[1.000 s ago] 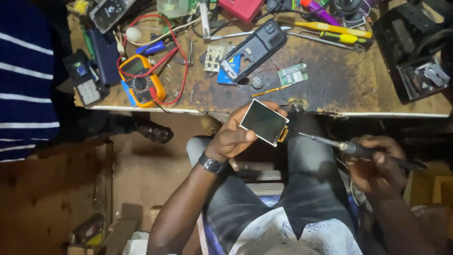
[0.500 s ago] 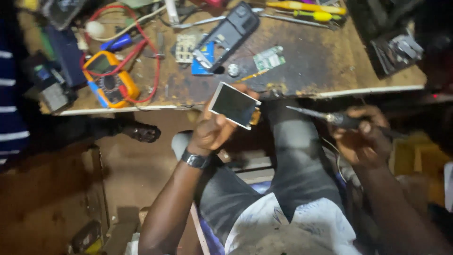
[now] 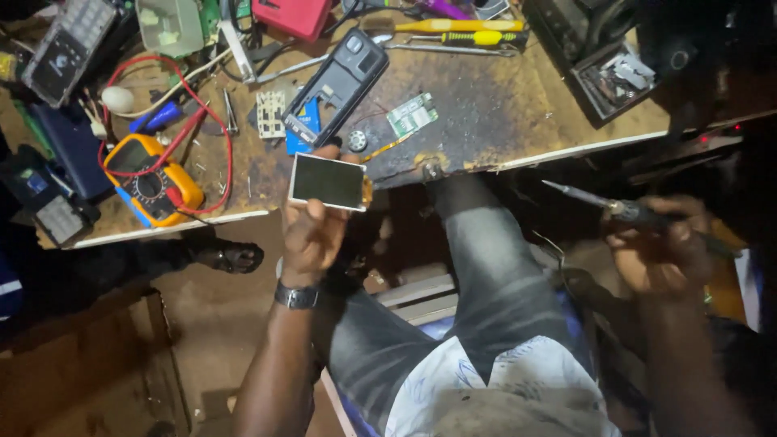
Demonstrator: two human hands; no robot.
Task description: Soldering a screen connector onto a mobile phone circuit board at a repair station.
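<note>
Two bare hands are working below the tabletop (image 3: pixel 518 105) edge: the left hand (image 3: pixel 312 235) is holding a small rectangular display panel (image 3: pixel 327 181), fingers clamped on its sides, right at the near edge. Well apart, the right hand (image 3: pixel 660 247) is gripping a soldering iron (image 3: pixel 603 204), fingers wrapped around its handle. An opened black phone (image 3: pixel 340 81) and a yellow multimeter (image 3: pixel 154 178) are lying on top.

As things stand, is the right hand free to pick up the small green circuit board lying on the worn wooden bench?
Probably not yet: the right hand grips a soldering iron and sits off the bench edge. The small green circuit board itself lies uncovered.
</note>
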